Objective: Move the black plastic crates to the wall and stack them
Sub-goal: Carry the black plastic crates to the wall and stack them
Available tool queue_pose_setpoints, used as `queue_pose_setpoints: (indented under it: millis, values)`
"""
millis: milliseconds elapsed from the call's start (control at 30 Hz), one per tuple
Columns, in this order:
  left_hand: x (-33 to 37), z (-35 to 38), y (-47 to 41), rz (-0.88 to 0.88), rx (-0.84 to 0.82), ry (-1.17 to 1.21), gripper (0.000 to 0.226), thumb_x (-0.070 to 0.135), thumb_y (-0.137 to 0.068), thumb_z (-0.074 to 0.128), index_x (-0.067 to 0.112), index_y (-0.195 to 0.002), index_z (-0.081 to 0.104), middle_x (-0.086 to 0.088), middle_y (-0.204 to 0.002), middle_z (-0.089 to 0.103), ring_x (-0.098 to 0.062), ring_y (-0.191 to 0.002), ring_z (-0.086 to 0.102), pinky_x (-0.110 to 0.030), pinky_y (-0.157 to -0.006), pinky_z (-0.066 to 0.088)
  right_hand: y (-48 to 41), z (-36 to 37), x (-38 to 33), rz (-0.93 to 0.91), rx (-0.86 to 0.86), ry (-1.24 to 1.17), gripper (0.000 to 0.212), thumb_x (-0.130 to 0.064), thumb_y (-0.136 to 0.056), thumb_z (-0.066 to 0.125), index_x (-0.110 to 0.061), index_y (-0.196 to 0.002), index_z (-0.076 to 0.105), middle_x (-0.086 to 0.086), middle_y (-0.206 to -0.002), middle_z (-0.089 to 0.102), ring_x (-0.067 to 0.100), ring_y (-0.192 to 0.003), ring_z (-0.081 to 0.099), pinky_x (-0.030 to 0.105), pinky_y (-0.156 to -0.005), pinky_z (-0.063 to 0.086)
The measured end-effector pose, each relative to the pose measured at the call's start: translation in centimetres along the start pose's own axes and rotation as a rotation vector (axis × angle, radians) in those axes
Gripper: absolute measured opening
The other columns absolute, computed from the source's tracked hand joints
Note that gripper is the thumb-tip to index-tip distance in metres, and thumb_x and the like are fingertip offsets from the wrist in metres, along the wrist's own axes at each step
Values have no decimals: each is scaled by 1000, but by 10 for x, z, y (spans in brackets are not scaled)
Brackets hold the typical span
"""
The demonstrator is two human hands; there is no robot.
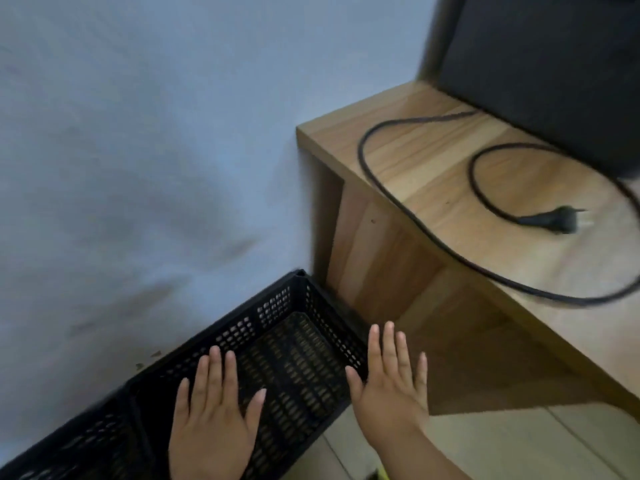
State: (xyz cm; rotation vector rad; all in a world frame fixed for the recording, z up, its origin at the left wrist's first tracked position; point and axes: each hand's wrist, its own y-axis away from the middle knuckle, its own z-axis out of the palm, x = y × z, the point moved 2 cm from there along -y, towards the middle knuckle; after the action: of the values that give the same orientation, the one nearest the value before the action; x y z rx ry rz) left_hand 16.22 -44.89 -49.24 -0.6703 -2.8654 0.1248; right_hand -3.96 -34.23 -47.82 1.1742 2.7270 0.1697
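A black perforated plastic crate (294,344) sits on the floor with its long side against the pale wall (138,150) and its far corner beside the wooden furniture. A second black crate (69,445) adjoins it at the lower left, partly cut off by the frame edge. My left hand (214,417) hovers flat over the first crate's open top, fingers straight and spread, holding nothing. My right hand (391,379) is also flat with straight fingers, just past the crate's right rim, holding nothing.
A wooden table or cabinet (433,168) stands at the right against the wall. On it lie a looped black power cable with plug (550,220) and a large dark appliance (554,64). Pale tiled floor (502,445) shows at the bottom right.
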Motion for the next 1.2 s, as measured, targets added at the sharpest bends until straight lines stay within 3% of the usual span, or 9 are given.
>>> queue_pose_setpoints:
  millis: [100, 200, 267, 400, 500, 567, 767, 900, 1200]
  values:
    - [37, -10, 11, 113, 32, 3, 76, 61, -91, 12, 11, -146, 27, -1, -156, 12, -8, -144, -4, -38, -116, 4, 27, -17, 32, 98, 69, -101, 67, -56, -94, 9, -18, -146, 29, -1, -151, 30, 14, -144, 13, 42, -112, 3]
    - [75, -9, 30, 225, 95, 26, 74, 63, -89, 11, 21, -149, 6, 8, -158, -7, -8, -144, -5, -39, -116, 1, 56, -25, 70, 124, 201, -140, 68, -57, -94, 9, -20, -151, 12, -5, -159, 6, 12, -146, -5, 42, -114, 3]
    - [103, -5, 47, 302, 134, 28, 74, 62, -90, 14, 17, -149, 13, 4, -159, -1, -12, -145, 0, -41, -116, 3, 76, -26, 99, 158, 271, -130, 68, -57, -93, 7, -23, -151, 5, -6, -159, -2, 13, -146, -1, 42, -114, 3]
    - [166, 7, 94, 487, 241, -40, 73, 56, -91, 19, 7, -146, 23, -8, -158, 10, -22, -145, 9, -45, -114, 9, 118, -29, 187, 298, 338, -99, 69, -58, -92, 7, -22, -151, 1, -2, -154, 29, 17, -146, 5, 42, -115, 1]
    - [232, 17, 143, 625, 240, -44, 75, 57, -91, 18, 7, -147, 19, -9, -158, 6, -24, -145, 7, -47, -115, 8, 152, -42, 273, 385, 403, -64, 68, -55, -94, 8, -20, -151, 3, -1, -160, -1, 14, -146, -7, 42, -115, 0]
    - [282, 23, 180, 679, 229, -1, 75, 58, -90, 17, 10, -148, 15, -6, -158, 3, -22, -145, 3, -47, -115, 8, 176, -52, 334, 453, 429, -23, 66, -53, -95, 10, -18, -151, 6, 1, -160, -1, 15, -146, -6, 43, -114, 2]
    - [448, 16, 288, 796, 223, 154, 66, 54, -88, 33, 6, -126, 57, -14, -136, 49, -19, -141, 24, -42, -111, 20, 273, -80, 517, 687, 486, 39, 73, -51, -88, 31, -15, -149, 15, 4, -150, 27, 15, -146, -9, 44, -113, 3]
    - [544, 8, 338, 902, 145, 143, 65, 53, -90, 32, 7, -130, 53, -16, -138, 47, -27, -126, 44, -45, -106, 28, 331, -90, 612, 843, 453, 78, 69, -50, -87, 32, -14, -145, 23, 8, -150, 29, 23, -142, 17, 44, -112, 3]
    - [682, 22, 363, 1018, -114, 87, 74, 56, -93, 15, 3, -132, 49, -17, -138, 47, -28, -129, 29, -33, -114, -7, 355, -93, 724, 1023, 391, -31, 71, -51, -87, 32, -15, -148, 20, 7, -151, 25, 20, -139, 22, 43, -112, 4]
